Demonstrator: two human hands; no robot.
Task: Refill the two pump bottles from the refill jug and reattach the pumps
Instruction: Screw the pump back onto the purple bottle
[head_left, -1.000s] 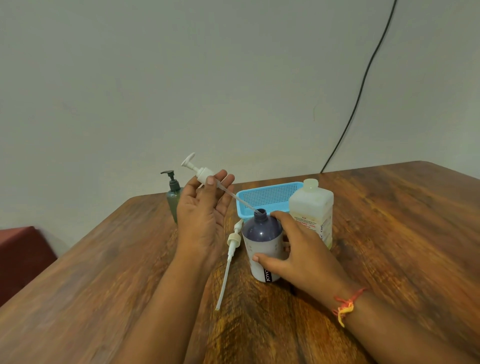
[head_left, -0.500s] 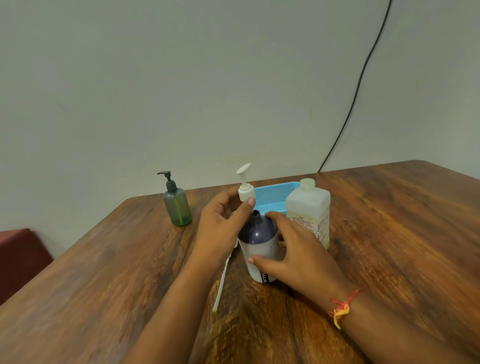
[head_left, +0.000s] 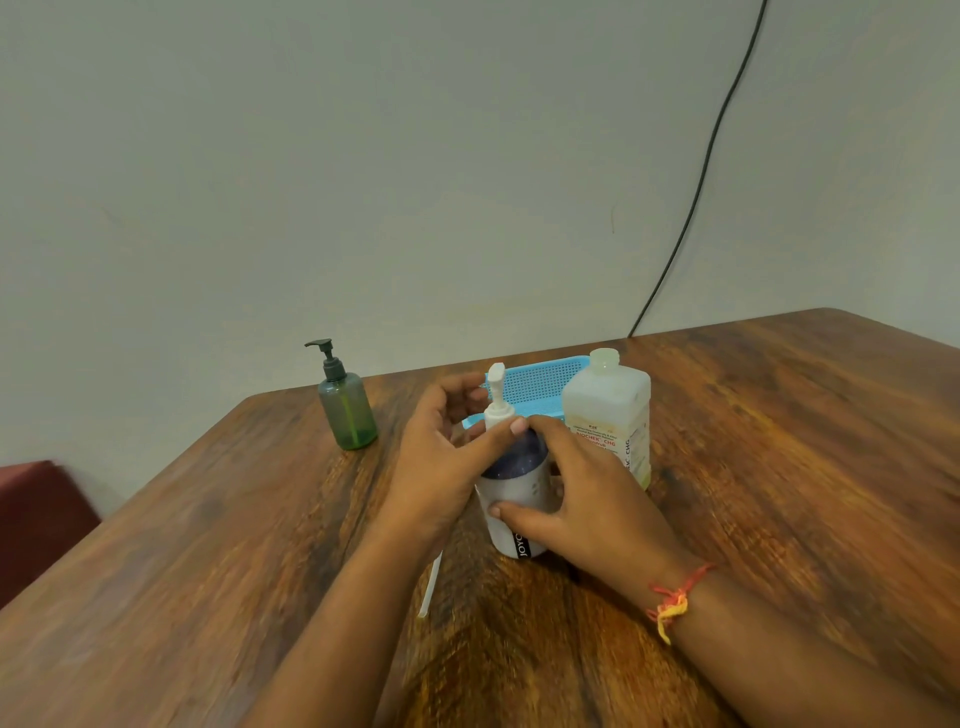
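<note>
Down has come the white pump (head_left: 497, 402) since a moment ago: its dip tube is now inside the neck and its collar sits on the mouth of the purple bottle (head_left: 514, 493), at the centre of the frame. My left hand (head_left: 441, 457) pinches that collar between thumb and curled fingers, the nozzle pointing up. My right hand (head_left: 587, 509) wraps the bottle's body, thumb across the front and fingers round the far side, holding it upright on the wooden table (head_left: 779, 467).

I judge the danger to be in the twist. If the collar goes on tilted, the thread may cross and the pump seat crooked. If my right hand loosens, the bottle could turn with the collar or tip. The refill jug (head_left: 608, 415) stands just behind my right hand and could be knocked. A second white pump (head_left: 431, 582) lies under my left wrist, where a careless forearm might sweep it.

Both pumps are smooth, hard plastic. The bottle has dark, rounded shoulders above a white label wrap. The jug is squarish, milky and translucent. Behind it lies a blue mesh basket (head_left: 535, 382). Left of centre stands the green pump bottle (head_left: 349, 415), translucent, its dark pump already on.
</note>
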